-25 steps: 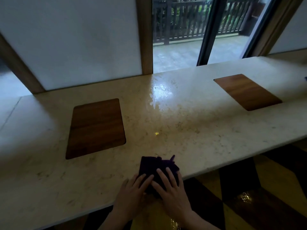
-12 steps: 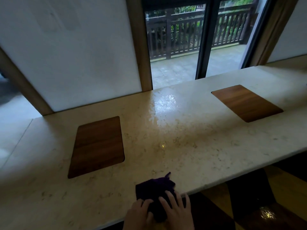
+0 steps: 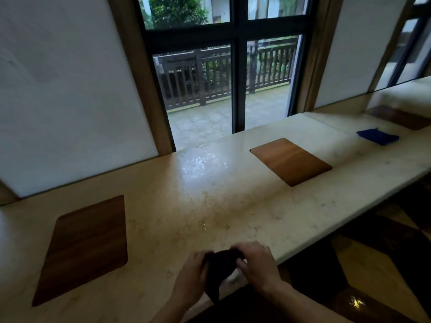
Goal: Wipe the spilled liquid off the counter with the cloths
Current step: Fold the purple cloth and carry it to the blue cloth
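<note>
left hand (image 3: 190, 275) + right hand (image 3: 257, 264) both gripping dark cloth (image 3: 220, 268) at near counter (image 3: 233, 206) edge | wet patch (image 3: 200, 164) by window | blue cloth (image 3: 377, 135) far right, untouched

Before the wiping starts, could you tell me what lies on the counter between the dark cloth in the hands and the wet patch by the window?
Head view: only bare marble between dark cloth and wet patch.

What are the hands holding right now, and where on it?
A dark cloth, gripped by both hands: left hand on its left edge, right hand on its top right.
</note>
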`<move>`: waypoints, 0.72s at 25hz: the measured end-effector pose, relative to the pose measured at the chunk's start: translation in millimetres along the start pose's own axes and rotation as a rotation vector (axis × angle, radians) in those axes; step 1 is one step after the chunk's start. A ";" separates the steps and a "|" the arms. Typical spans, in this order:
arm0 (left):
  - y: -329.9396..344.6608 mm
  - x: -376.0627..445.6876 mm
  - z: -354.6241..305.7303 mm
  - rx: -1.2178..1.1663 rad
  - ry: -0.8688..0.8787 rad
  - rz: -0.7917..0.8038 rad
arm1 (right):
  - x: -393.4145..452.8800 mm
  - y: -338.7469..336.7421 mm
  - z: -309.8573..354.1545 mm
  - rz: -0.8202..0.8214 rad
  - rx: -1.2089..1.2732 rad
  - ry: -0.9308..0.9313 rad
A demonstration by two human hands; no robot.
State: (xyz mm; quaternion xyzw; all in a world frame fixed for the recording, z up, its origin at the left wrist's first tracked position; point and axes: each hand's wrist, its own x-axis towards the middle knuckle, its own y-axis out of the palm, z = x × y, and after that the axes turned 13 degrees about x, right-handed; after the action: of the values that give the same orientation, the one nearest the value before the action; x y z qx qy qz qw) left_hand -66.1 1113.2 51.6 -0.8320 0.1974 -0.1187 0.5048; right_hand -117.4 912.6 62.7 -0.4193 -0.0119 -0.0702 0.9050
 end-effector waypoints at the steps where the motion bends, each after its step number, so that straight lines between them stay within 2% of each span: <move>1: -0.8 14.9 -18.7 -0.025 0.013 -0.037 | 4.5 -21.2 -7.1 -0.033 0.019 0.009; 5: -2.8 76.0 -110.6 -0.090 0.134 -0.132 | 8.4 -112.5 -51.2 -0.227 0.081 0.051; 8: 3.0 115.6 -176.6 -0.133 0.286 -0.156 | -1.4 -170.1 -82.7 -0.410 0.116 0.080; 13: 28.0 164.3 -260.3 -0.174 0.497 -0.079 | -17.5 -237.1 -133.6 -0.524 0.138 0.196; 18: 54.8 212.4 -321.3 -0.228 0.675 -0.019 | -26.3 -275.5 -174.4 -0.624 0.156 0.336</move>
State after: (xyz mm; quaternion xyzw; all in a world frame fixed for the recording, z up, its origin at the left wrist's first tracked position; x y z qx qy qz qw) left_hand -15.1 740.5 151.2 -0.7986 0.3571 -0.3690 0.3140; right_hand -187.7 607.1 156.2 -0.3077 0.0040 -0.4099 0.8587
